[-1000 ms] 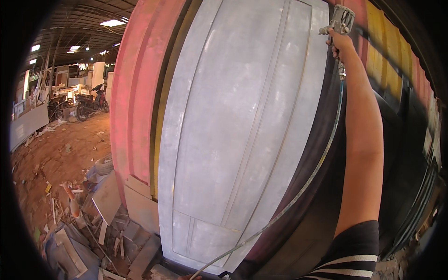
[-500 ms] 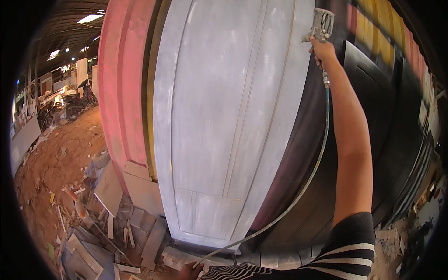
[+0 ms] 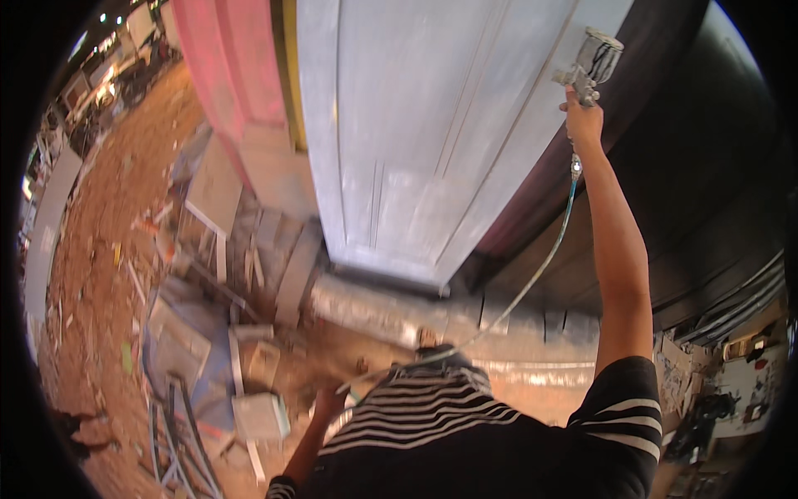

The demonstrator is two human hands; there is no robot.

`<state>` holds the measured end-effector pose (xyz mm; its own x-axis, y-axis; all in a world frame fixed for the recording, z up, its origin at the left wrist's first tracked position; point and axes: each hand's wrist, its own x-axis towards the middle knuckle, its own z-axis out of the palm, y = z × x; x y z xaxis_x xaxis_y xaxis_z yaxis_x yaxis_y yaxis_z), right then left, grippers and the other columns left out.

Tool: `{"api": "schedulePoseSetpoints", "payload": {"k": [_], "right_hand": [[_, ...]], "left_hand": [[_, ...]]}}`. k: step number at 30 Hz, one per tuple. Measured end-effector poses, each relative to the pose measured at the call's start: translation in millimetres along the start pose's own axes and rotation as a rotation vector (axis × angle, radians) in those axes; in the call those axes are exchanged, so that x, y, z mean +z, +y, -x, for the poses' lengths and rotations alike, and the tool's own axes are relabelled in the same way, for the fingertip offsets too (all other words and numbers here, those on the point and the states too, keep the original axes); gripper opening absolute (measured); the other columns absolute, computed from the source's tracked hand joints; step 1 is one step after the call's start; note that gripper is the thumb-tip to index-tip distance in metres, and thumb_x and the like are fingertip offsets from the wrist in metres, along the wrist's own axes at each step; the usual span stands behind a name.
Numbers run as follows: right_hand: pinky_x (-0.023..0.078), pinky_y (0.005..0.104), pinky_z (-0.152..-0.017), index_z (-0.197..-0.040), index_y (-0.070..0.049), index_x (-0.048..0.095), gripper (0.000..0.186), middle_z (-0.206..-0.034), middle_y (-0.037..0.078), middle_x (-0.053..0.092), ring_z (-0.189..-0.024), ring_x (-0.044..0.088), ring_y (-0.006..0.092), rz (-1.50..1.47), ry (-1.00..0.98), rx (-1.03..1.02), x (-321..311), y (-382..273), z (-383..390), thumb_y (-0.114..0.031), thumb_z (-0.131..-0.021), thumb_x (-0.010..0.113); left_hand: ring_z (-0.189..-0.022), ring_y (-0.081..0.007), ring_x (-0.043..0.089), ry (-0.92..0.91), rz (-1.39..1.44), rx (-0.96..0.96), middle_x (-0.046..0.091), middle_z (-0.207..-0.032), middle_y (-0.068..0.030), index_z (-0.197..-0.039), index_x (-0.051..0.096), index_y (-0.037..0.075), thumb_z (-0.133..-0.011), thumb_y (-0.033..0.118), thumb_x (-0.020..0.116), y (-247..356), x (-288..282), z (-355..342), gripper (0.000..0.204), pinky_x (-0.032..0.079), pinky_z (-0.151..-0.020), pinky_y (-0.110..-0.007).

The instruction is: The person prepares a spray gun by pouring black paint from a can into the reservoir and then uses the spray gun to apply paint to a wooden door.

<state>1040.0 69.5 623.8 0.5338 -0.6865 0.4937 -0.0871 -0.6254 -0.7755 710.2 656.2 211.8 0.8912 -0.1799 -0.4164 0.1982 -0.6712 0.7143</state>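
My right hand (image 3: 582, 116) is raised high and grips a metal spray gun (image 3: 592, 62) with a cup on top, held close to the right edge of a tall grey-white panelled door (image 3: 432, 133) that stands upright. A thin hose (image 3: 540, 266) runs down from the gun along my arm to my left hand (image 3: 331, 403), which is low by my waist and closed around the hose. My striped shirt fills the bottom of the view.
A pink door (image 3: 233, 75) leans to the left of the grey one, a dark door (image 3: 682, 208) to the right. Wood offcuts, boards and a small stool (image 3: 212, 195) litter the red dirt floor at left. Paint-stained blocks (image 3: 374, 303) lie under the door.
My head has tilted down, so the door's lower part and the floor now show. My right hand still holds the spray gun up near the door's right edge; the left hand has come into view.
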Motion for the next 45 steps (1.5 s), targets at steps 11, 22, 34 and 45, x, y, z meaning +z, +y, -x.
{"api": "schedulePoseSetpoints", "payload": {"k": [11,22,34,45], "right_hand": [[0.05,0.0345,-0.07,-0.099,0.004,0.067,0.03,-0.082,0.011,0.069,-0.074,0.065,0.0182,-0.139,-0.101,0.059,27,195,241,-0.025,-0.093,0.064],[0.047,0.0281,-0.07,-0.094,0.0,0.068,0.029,-0.08,0.002,0.066,-0.075,0.057,0.0097,-0.436,-0.582,0.376,-167,226,315,-0.029,-0.091,0.067],[0.047,0.0281,-0.07,-0.098,0.003,0.067,0.033,-0.078,0.005,0.068,-0.074,0.057,0.0108,-0.583,-0.726,0.465,-321,205,264,-0.029,-0.089,0.07],[0.042,0.0289,-0.056,-0.079,-0.002,0.068,0.031,-0.066,0.0,0.06,-0.06,0.052,0.009,-0.581,-0.666,0.487,-340,207,234,-0.031,-0.089,0.07]], "left_hand": [[-0.082,-0.0344,0.068,0.046,0.04,-0.356,0.067,-0.082,-0.0216,-0.098,0.067,0.003,-0.089,0.028,0.064,-69,79,167,0.027,0.051,-0.069,-0.04],[-0.136,-0.0258,0.042,-0.374,0.307,0.167,0.045,-0.143,-0.0169,-0.148,0.032,0.003,-0.09,0.025,0.07,142,172,65,0.073,0.035,-0.11,-0.037],[-0.081,-0.0146,0.049,-0.437,1.433,0.057,0.053,-0.091,-0.0017,-0.106,0.053,0.009,-0.105,0.032,0.04,472,367,78,0.026,0.042,-0.076,-0.033],[-0.089,-0.0108,0.052,-0.447,1.538,0.068,0.055,-0.099,0.004,-0.114,0.056,0.016,-0.102,0.03,0.05,493,387,80,0.019,0.044,-0.082,-0.032]]}}
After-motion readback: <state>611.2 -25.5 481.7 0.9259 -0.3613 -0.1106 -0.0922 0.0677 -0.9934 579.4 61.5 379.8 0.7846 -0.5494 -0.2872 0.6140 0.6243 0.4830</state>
